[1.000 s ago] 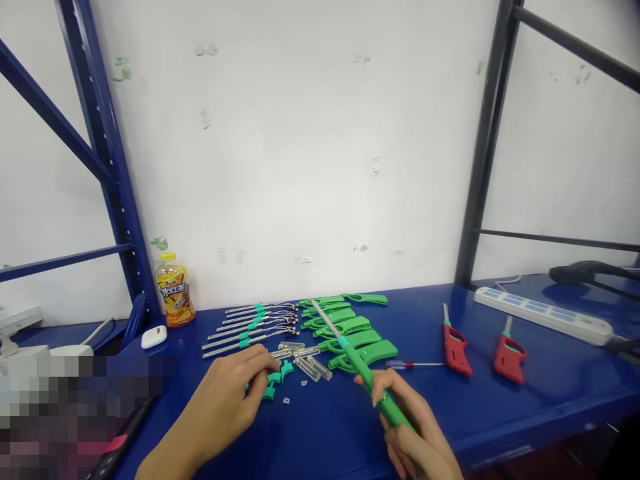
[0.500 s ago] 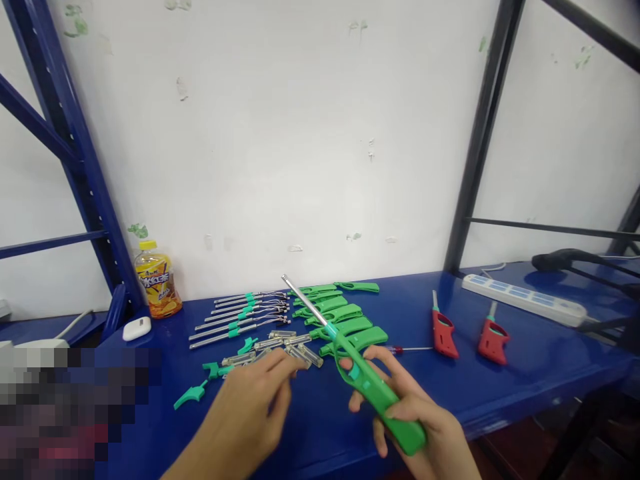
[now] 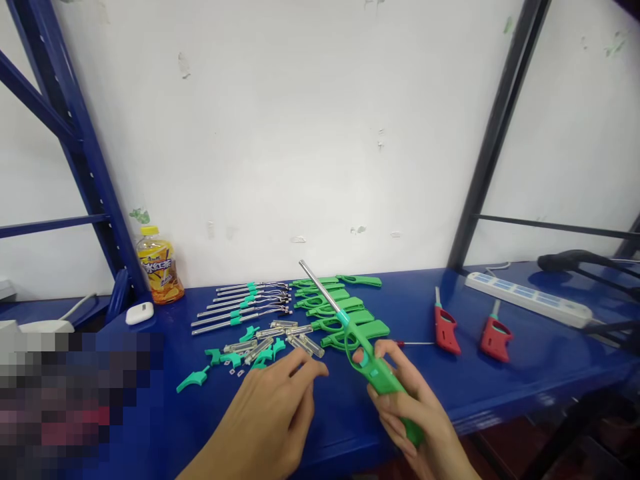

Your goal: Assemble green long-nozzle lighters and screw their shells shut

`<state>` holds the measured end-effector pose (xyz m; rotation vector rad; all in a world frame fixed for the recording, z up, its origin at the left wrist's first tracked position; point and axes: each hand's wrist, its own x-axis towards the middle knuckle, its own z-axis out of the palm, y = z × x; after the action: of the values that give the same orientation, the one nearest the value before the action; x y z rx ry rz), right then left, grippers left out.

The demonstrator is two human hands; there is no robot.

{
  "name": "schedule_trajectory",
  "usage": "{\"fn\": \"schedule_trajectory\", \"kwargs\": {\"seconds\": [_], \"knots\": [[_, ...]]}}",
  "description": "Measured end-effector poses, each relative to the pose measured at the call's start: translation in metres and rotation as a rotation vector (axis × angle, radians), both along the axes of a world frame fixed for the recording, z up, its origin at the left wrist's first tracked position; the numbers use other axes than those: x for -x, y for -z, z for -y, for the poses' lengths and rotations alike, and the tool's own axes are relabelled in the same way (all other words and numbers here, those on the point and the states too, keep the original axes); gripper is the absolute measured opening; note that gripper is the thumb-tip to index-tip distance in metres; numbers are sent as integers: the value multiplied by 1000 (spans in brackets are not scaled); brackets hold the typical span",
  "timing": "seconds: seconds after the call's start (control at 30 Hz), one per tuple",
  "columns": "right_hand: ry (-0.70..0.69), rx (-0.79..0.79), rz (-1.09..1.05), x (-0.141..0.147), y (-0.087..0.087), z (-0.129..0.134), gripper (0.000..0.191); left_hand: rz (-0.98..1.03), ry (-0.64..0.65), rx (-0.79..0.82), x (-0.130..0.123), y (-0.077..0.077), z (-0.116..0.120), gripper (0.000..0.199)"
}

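Note:
My right hand (image 3: 415, 407) is wrapped round the handle of a green lighter (image 3: 383, 377), whose metal tube slants up to the left. My left hand (image 3: 277, 407) hovers over the table left of it, fingers bent and pressed together; whatever they may hold is hidden. Beyond my left hand are clear fuel tanks (image 3: 311, 345), teal triggers (image 3: 193, 379) and small metal bits (image 3: 241, 373). Metal tubes with wires (image 3: 225, 320) lie in a row at the back, beside several green handle shells (image 3: 367, 331).
Two red lighters (image 3: 447, 331) and a screwdriver (image 3: 420, 343) lie to the right, near a white power strip (image 3: 527, 299). A drink bottle (image 3: 160, 270) and a white case (image 3: 139, 313) stand left on the blue table (image 3: 200, 427). Shelf posts rise on both sides.
My left hand has moved right, away from the small parts, uncovering teal triggers and metal bits. My right hand has closed more around the green lighter, and the view has shifted slightly.

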<state>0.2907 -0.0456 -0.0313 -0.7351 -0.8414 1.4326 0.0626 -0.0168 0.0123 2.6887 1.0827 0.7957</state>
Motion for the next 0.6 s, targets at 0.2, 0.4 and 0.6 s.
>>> {"fn": "schedule_trajectory", "kwargs": {"seconds": [0.2, 0.4, 0.6], "knots": [[-170, 46, 16, -2, -8, 4, 60, 365, 41, 332, -16, -4, 8, 25], [-302, -5, 51, 2, -5, -1, 59, 723, 42, 840, -22, -7, 6, 47], [-326, -1, 166, 3, 1, 1, 65, 912, 57, 897, -12, -8, 0, 51]]}}
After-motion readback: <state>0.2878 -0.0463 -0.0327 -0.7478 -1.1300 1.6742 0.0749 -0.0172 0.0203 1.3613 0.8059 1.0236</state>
